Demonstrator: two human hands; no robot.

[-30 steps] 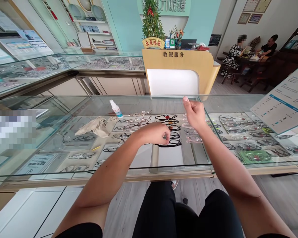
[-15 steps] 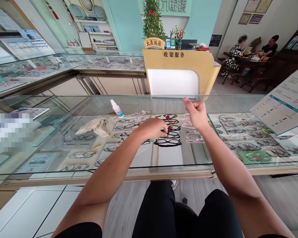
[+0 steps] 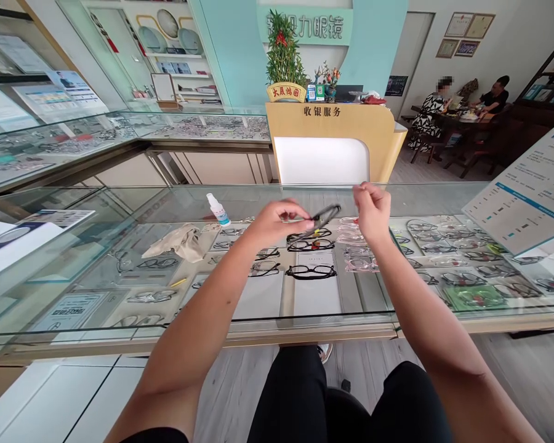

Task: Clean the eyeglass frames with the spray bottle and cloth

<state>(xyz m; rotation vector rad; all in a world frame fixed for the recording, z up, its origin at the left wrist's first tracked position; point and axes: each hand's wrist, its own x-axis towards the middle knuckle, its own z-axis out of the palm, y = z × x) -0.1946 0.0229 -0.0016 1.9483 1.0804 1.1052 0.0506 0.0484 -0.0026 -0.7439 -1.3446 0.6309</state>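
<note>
Head view: your left hand [image 3: 281,220] has a narrow grip, thumb below and fingers above, pinching one end of a pair of dark-framed eyeglasses [image 3: 327,215]. You hold the pair tilted above the far part of a column of black spectacles [image 3: 311,271], its other end pointing toward your right hand [image 3: 373,212] but apart from it. Your right hand is raised with its fingers curled in; its fingertips are blurred, so you cannot tell whether anything is pinched there. Near your right wrist is a group of pink and clear spectacles [image 3: 361,264]. The glass display counter [image 3: 305,335] runs across in front of your knees. Left of your left hand you have a white spray bottle [image 3: 218,211], leaning in the view, a crumpled beige cloth [image 3: 178,243] and a thin yellow stick [image 3: 178,282]. Right of your right forearm, a printed sign [image 3: 524,191] stands slanted beside more rows of spectacles. Beyond the counter is a wooden cashier desk [image 3: 383,132], with leafy bamboo [image 3: 281,52] on top. Two people sit at a table in the far right background.
</note>
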